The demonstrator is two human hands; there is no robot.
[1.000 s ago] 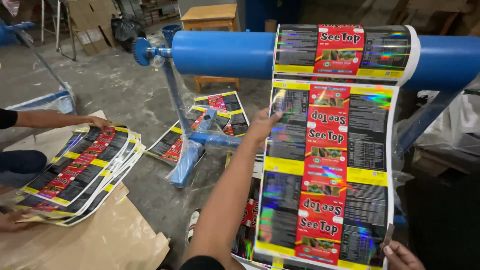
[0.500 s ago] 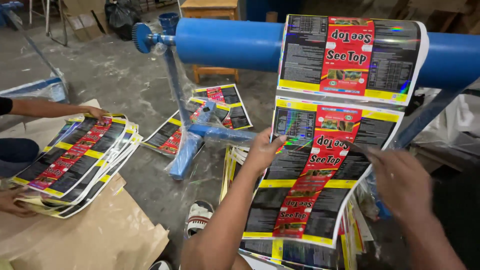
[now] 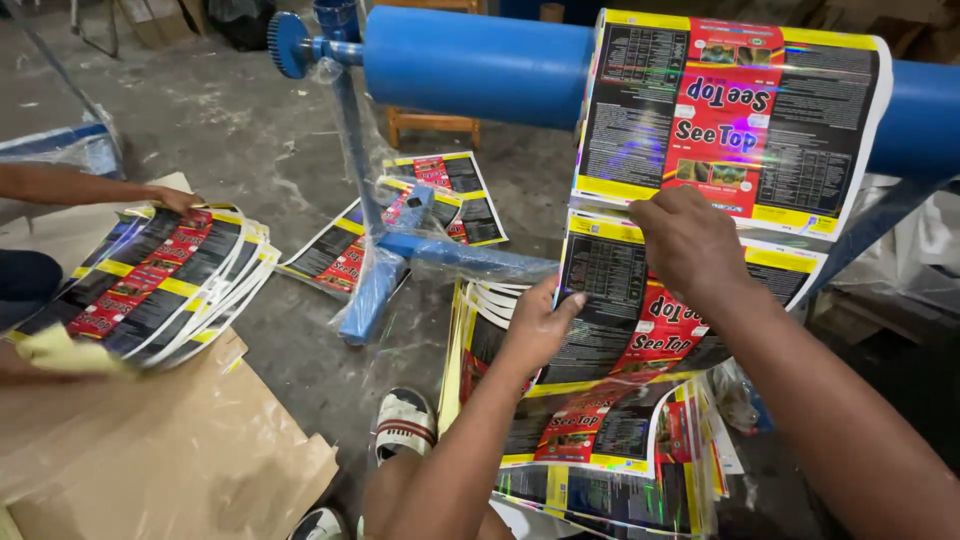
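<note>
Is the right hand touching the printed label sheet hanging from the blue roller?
Touching. The head view shows the right hand with fingers pressed on the label sheet hanging below the blue roller.

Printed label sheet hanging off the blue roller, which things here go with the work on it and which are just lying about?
In hand:
- printed label sheet, gripped by the left hand and right hand
- blue roller it hangs from
- pile of sheets below

Lying about:
- loose sheets on the floor
- brown cardboard
- a co-worker's stack
</note>
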